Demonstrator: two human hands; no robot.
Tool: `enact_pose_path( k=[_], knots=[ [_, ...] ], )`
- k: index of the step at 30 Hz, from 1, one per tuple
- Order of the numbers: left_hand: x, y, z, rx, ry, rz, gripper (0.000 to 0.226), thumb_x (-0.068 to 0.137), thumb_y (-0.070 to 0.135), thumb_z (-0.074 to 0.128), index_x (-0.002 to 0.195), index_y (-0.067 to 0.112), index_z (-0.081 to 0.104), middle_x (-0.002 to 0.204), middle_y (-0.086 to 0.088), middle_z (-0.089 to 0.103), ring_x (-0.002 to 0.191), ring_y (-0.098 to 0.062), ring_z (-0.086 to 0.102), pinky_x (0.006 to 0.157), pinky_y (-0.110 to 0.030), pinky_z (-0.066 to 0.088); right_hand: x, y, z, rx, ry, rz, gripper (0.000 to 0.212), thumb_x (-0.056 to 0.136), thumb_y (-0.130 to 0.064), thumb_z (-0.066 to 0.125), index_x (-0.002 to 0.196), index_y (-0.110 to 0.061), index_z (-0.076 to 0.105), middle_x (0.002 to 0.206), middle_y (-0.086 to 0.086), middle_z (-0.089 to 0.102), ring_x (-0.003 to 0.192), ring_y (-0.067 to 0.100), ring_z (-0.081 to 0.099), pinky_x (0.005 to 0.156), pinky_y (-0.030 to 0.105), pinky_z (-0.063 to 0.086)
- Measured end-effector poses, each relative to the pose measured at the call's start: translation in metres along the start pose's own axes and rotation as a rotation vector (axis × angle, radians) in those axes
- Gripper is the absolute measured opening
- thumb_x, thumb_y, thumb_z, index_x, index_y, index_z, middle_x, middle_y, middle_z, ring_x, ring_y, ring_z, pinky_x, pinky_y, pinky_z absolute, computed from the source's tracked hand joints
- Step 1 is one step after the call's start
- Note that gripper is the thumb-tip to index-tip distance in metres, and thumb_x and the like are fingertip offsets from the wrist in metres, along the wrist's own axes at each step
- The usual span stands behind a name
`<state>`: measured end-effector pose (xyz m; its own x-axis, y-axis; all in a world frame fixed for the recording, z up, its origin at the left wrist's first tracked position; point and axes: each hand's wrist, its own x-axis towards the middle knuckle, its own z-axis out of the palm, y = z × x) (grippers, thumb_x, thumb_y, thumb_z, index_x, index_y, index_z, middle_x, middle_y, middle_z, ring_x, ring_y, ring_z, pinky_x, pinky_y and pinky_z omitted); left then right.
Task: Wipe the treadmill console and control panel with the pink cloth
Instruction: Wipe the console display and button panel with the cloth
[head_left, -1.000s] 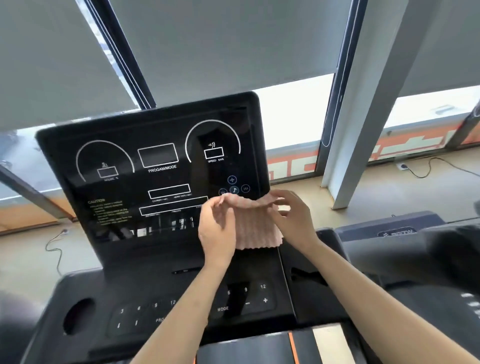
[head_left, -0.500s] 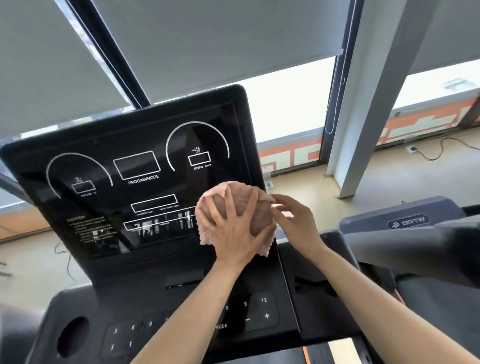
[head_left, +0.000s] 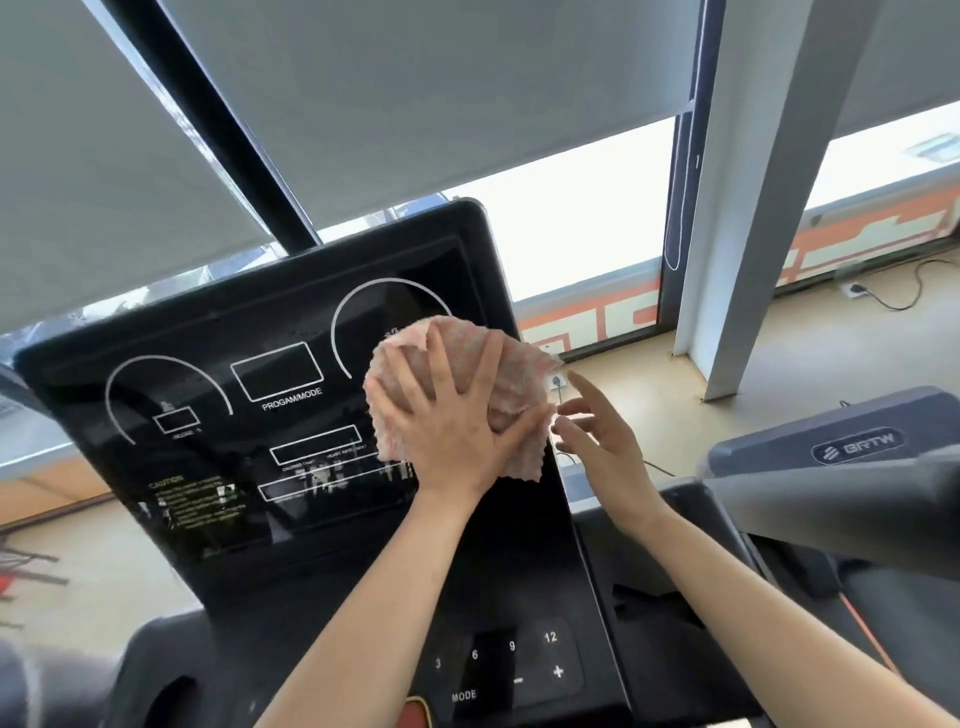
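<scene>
Cloth position has changed: a second ago I held the pink cloth (head_left: 498, 374) stretched between both hands in front of the lower right corner of the console display (head_left: 270, 415); it is now bunched under my left hand (head_left: 452, 415) and pressed flat against the glass, higher up, over the right-hand speed dial marking. My judgement is that preparation is finished and the wiping stroke on the upper panel has begun.

Left hand: fingers (head_left: 441, 358) spread wide, palm down on the cloth, holding it against the screen by pressure, not by a closed grip. The cloth's frayed edge overhangs the display's right border.

Right hand (head_left: 597, 436): released from the cloth, fingers loosely extended and apart, holding nothing, hovering just beside the cloth's right edge and off the side of the console.

Remaining work, as I judge it: the left and centre of the display, including the PROGAM/MODE window (head_left: 278, 370) and the caution label (head_left: 192, 504), appear untouched by the cloth at present. The lower control panel (head_left: 519, 670), with its number keys and MODE key, lies well below the cloth and also awaits wiping.
</scene>
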<state>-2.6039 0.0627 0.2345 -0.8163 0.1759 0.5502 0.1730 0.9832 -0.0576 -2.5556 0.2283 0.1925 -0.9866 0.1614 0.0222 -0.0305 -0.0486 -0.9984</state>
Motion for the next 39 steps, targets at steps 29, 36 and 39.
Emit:
enact_pose_path(
  k=[29, 36, 39],
  knots=[
    [0.113, -0.092, -0.090, -0.011, 0.117, 0.072, 0.083, 0.079, 0.083, 0.048, 0.142, 0.028, 0.051, 0.143, -0.005, 0.053, 0.130, -0.034, 0.049, 0.112, -0.050, 0.034, 0.015, -0.050, 0.011, -0.131, -0.018, -0.210, 0.043, 0.095, -0.016, 0.065, 0.133, -0.035, 0.059, 0.126, -0.015, 0.063, 0.110, -0.005, 0.061, 0.085, 0.009, 0.051],
    [0.122, -0.077, -0.086, 0.031, 0.033, 0.084, 0.077, 0.093, 0.082, 0.028, 0.158, 0.041, 0.026, 0.165, -0.002, 0.036, 0.152, -0.034, 0.031, 0.125, -0.061, 0.014, 0.066, -0.116, 0.035, -0.182, -0.008, -0.446, 0.055, 0.102, -0.017, 0.053, 0.150, -0.039, 0.038, 0.141, -0.018, 0.046, 0.117, 0.001, 0.055, 0.092, 0.015, 0.051],
    [0.105, -0.072, -0.072, 0.060, 0.052, 0.026, 0.082, 0.092, 0.084, 0.027, 0.162, 0.044, 0.011, 0.174, -0.005, 0.013, 0.159, -0.042, 0.010, 0.123, -0.069, 0.000, 0.086, -0.127, 0.044, -0.248, -0.018, -0.543, 0.054, 0.102, -0.015, 0.049, 0.151, -0.037, 0.038, 0.143, -0.014, 0.047, 0.117, 0.007, 0.056, 0.093, 0.033, 0.056]
  ],
)
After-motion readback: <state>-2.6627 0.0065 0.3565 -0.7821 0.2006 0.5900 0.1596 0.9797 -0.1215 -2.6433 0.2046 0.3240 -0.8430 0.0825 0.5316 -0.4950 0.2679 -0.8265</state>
